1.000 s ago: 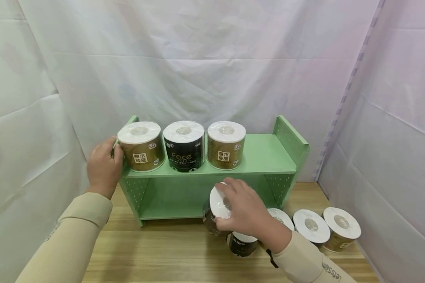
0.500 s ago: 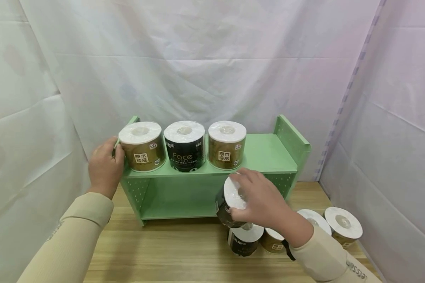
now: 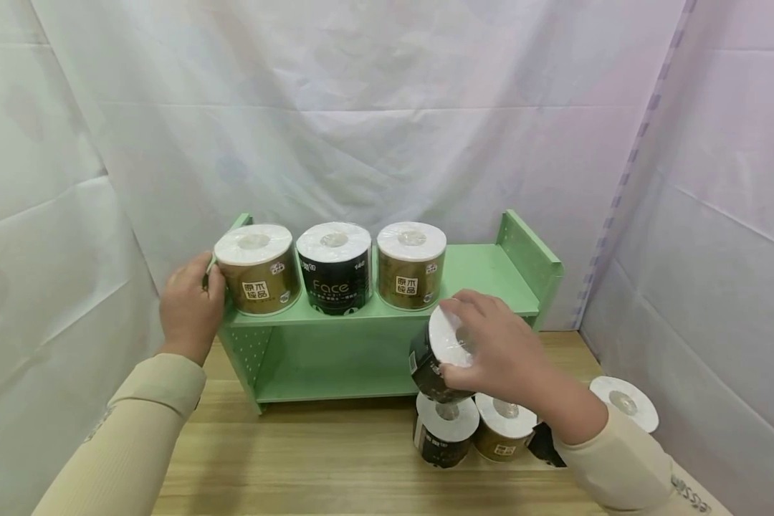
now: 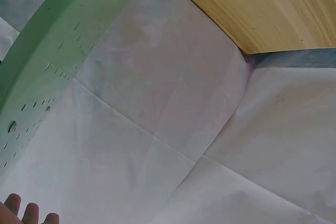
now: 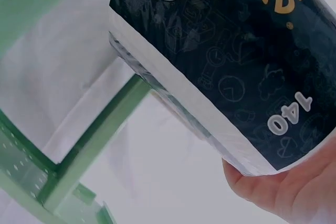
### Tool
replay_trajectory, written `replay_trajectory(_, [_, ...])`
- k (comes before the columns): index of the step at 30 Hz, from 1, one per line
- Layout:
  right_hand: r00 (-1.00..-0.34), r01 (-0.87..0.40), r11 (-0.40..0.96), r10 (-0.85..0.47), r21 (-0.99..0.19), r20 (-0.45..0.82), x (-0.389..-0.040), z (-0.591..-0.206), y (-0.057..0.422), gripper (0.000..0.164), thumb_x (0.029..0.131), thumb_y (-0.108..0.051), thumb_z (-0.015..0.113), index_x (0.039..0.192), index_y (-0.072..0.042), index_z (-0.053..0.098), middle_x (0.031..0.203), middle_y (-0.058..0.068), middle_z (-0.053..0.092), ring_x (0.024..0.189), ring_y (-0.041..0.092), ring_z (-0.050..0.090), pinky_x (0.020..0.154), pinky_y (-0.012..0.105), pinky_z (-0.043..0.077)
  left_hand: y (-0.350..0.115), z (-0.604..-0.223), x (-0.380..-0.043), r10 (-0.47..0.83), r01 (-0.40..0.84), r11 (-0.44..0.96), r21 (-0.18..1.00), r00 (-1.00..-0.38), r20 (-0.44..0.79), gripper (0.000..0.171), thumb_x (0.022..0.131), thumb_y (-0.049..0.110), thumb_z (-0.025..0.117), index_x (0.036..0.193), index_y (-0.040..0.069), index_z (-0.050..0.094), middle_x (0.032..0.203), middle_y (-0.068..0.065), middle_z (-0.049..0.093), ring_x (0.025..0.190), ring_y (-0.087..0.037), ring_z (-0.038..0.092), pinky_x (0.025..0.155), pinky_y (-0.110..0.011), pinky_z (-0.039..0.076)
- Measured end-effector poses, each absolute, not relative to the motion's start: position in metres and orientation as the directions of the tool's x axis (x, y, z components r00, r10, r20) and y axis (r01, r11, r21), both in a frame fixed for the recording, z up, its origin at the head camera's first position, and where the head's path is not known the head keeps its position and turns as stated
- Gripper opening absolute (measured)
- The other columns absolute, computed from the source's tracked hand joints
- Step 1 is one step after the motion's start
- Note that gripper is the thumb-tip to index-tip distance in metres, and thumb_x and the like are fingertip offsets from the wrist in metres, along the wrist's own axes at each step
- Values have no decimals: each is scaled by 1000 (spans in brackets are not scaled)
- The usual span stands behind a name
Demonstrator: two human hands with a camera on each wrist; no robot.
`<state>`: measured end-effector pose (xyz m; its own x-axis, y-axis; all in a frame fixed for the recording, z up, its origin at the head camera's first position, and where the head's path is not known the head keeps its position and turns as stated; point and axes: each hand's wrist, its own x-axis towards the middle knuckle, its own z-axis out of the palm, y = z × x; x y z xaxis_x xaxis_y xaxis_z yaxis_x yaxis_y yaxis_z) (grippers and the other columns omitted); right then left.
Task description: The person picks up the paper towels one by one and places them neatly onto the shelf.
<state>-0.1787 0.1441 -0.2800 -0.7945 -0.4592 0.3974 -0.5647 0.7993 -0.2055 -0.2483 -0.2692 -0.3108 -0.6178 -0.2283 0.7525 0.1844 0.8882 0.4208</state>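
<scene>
My right hand (image 3: 499,347) grips a black-wrapped toilet paper roll (image 3: 431,365), tilted, in front of the shelf's right half. In the right wrist view this toilet paper roll (image 5: 226,61) shows "140" and fingers at its lower end. My left hand (image 3: 192,304) holds the left side panel of the green shelf (image 3: 490,279), beside a gold roll (image 3: 258,283). Only a few left fingertips (image 4: 31,213) show in the left wrist view, near the perforated panel (image 4: 47,72). Along the shelf top stand that gold roll, a black roll (image 3: 335,279) and another gold roll (image 3: 411,276).
On the wooden table (image 3: 309,466), a black roll (image 3: 447,430) and a gold roll (image 3: 503,426) stand under the held one. Farther right is another roll (image 3: 624,403), partly hidden by the sleeve. White cloth (image 3: 374,143) surrounds the table's back and sides.
My right hand has carried the black toilet paper roll up and to the right, from low before the shelf toward its top board's front edge. My left hand has stayed at the side panel.
</scene>
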Motion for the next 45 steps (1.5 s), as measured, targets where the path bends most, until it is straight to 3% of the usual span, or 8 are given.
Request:
replay_trajectory(20, [-844, -499, 840, -415, -214, 340, -179, -245, 168, 72, 70, -34, 75, 134, -8, 54, 136, 15, 51, 120, 39, 49, 82, 58, 49, -269, -311, -247, -237, 172, 885, 432, -633, 737, 36, 98, 17, 46, 123, -3, 60, 122, -26, 61, 111, -45, 55, 95, -58, 42])
replay_trajectory(28, [-841, -507, 832, -419, -226, 342, -180, -233, 175, 70, 71, -30, 76, 132, -5, 54, 134, 16, 52, 122, 41, 46, 93, 60, 44, -270, -312, -248, -234, 172, 887, 428, -632, 739, 36, 98, 18, 46, 124, -4, 60, 123, -25, 61, 112, -45, 55, 95, -58, 43])
replay_trajectory(33, [-820, -534, 815, -436, -224, 370, -183, -226, 178, 70, 71, -29, 77, 131, -1, 55, 131, 18, 54, 120, 39, 49, 94, 58, 44, -270, -311, -247, -235, 179, 884, 432, -629, 741, 36, 98, 17, 46, 124, -4, 60, 123, -26, 61, 112, -46, 55, 96, -58, 43])
replay_trajectory(45, [-852, -498, 831, -416, -247, 317, -194, -213, 181, 74, 75, -31, 75, 137, 1, 49, 136, 23, 48, 121, 43, 47, 92, 61, 44, -268, -310, -246, -235, 177, 884, 433, -633, 738, 36, 98, 17, 47, 124, -4, 60, 123, -26, 61, 113, -45, 55, 97, -57, 42])
